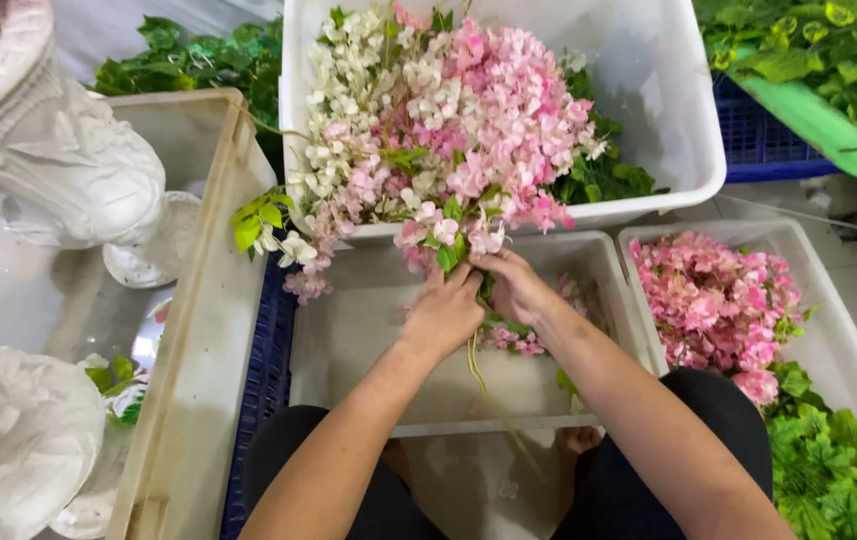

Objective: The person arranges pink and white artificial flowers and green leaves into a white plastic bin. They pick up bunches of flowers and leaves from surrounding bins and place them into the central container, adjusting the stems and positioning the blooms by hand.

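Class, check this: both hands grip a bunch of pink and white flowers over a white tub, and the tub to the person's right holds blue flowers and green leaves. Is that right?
Not quite. In the head view the right tub holds pink flowers, not blue, beside green leaves. The rest stands: left hand and right hand grip the bunch over the middle tub.

— What sits on the far right?

— A white bin [853, 330] holding loose pink blossoms [713, 300] at its far end and green leaves [833, 470] nearer. Behind it, a blue crate [763, 140] carries a green tray [828, 130] heaped with yellow-green foliage [818, 45].

— And on the left?

— A long beige trough [203, 330] with white plastic bags [43, 150] bulging over it; a few green leaves [113, 380] peek out between the bags. More dark green foliage [198, 60] lies behind the trough.

— Anything underneath?

— A blue lattice crate [266, 360] shows between the trough and the middle tub, and the grey floor [848, 215] runs along the right.
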